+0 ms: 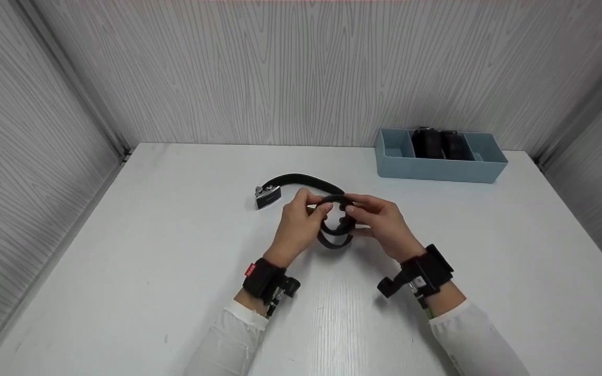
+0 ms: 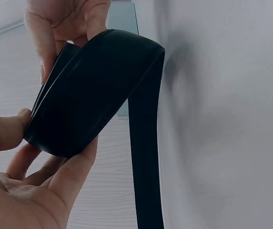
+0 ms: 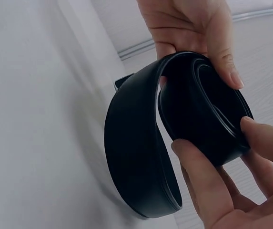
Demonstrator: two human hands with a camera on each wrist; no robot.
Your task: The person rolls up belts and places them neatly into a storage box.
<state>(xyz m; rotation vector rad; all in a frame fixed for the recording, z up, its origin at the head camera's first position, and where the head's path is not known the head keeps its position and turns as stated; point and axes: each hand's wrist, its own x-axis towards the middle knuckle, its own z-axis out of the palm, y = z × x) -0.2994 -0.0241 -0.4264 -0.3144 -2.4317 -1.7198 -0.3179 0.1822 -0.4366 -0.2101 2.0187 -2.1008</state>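
Note:
A black belt (image 1: 303, 179) is partly coiled between the two hands above the white table. Its uncoiled end curves away to the left, where a silver-edged buckle (image 1: 268, 196) lies on the table. On the coil's left side, the left hand (image 1: 299, 222) pinches the belt with thumb and fingers. Opposite it, the right hand (image 1: 382, 224) grips the coil's right side, thumb on the near edge. Several turns of the coil (image 3: 203, 109) show in the right wrist view, with a looser loop (image 3: 136, 148) hanging beside them. Some fingertips are hidden behind the belt.
A blue divided box (image 1: 437, 169) stands at the back right of the table (image 1: 175, 292). Two dark rolled items (image 1: 439, 144) sit in its middle compartments. Grey wood-grain panels (image 1: 259, 73) rise at the back and both sides.

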